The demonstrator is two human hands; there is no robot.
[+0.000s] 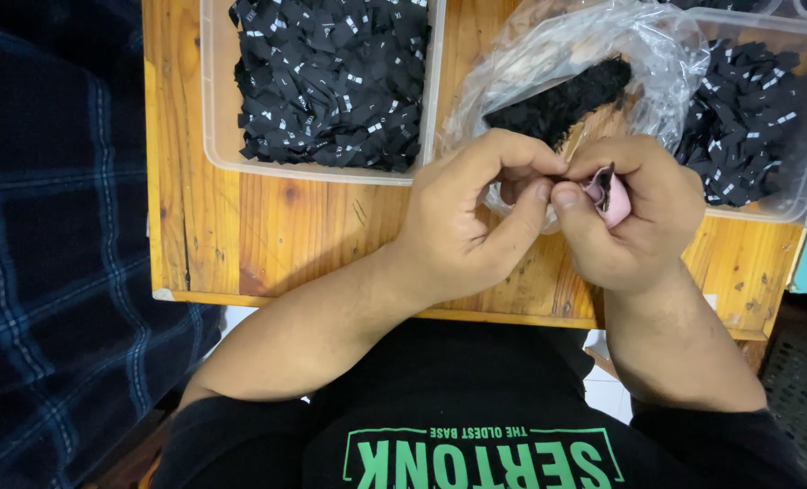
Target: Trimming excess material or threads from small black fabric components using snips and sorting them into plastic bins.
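Pink label stack (614, 201) | upright, edge-on | pinched by right hand (634, 213) | left hand (471, 217) fingertips pinching its top

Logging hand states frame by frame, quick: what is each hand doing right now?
Left hand: closed, fingertips pinching at the small pink item with a black label.
Right hand: closed, holding the small pink item.

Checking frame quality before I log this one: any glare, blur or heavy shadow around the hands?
Head view: sharp and evenly lit; left hand and right hand in focus, no motion blur; white glare on the clear plastic bag; black tags in the clear tub lose detail; soft shadow under the forearms.
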